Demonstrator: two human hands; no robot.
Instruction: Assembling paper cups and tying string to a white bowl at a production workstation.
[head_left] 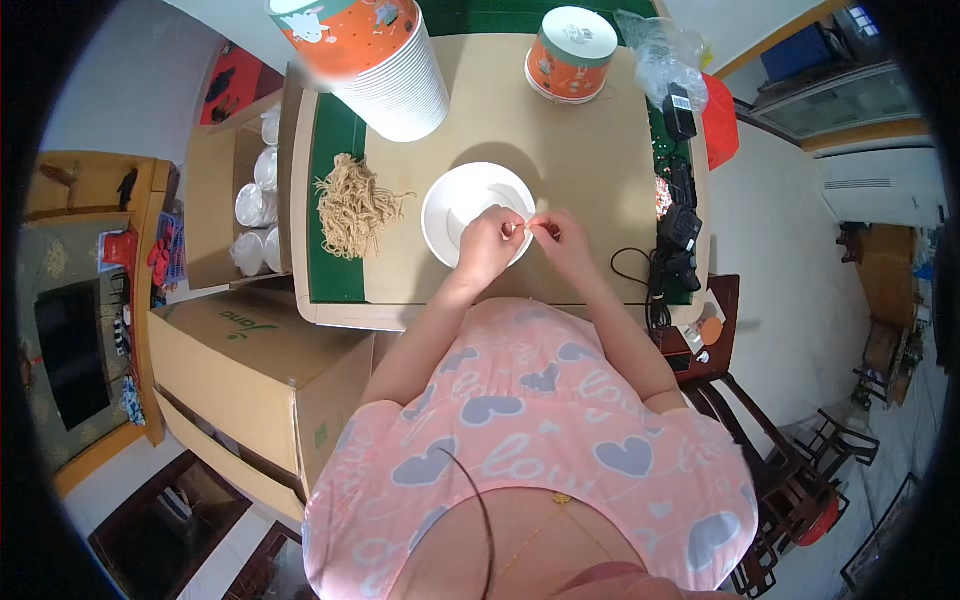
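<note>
My left hand (488, 245) and my right hand (562, 245) meet over the near right rim of a round white paper tub (440, 215). The fingers of both are pinched together, tip to tip. Whatever small pale thing is between them is too small to make out. Left of the tub lies a loose heap of beige strings (352, 210). Behind it a tall stack of nested paper tubs (395, 95), orange and green at the top, leans in the view. Another orange tub (568, 75) with a white and green end stands at the far right.
Brown board (590, 160) covers most of the green table. Black power adapters and cables (682, 225) and a clear plastic bag (660, 50) line the right edge. An open carton (225, 200) with white wrapped goods and a closed carton (240, 345) stand at the left.
</note>
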